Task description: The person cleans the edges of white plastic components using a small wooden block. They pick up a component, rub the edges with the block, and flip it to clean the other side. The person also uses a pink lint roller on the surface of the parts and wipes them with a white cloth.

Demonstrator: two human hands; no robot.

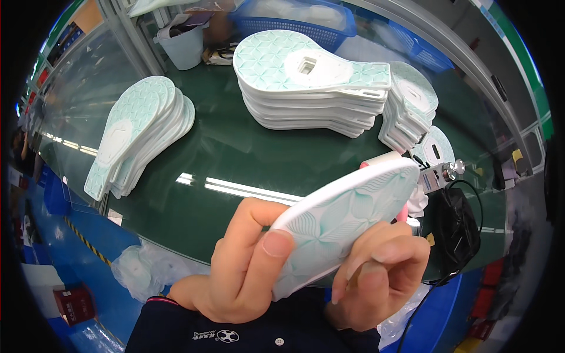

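Observation:
My left hand (241, 265) grips a white plastic panel (347, 217) with a pale green leaf pattern. The thumb presses on its patterned face near the left edge, while the other fingers bend round that edge. The panel is tilted up in front of my chest. At its lower right side, my right hand (382, 270) is closed with curled fingers, close against the patterned face; whatever it may hold is hidden. Beyond the panel stands a tall stack of similar paddle-shaped panels (271, 59) on the dark green table (206, 147).
A smaller paddle stack (138, 117) leans at the left. Another stack (412, 88) and a single slotted panel (435, 147) lie right, near a metal tool (438, 176) and black bag (456, 229). At the back are a blue basket (288, 26) and light bucket (181, 47).

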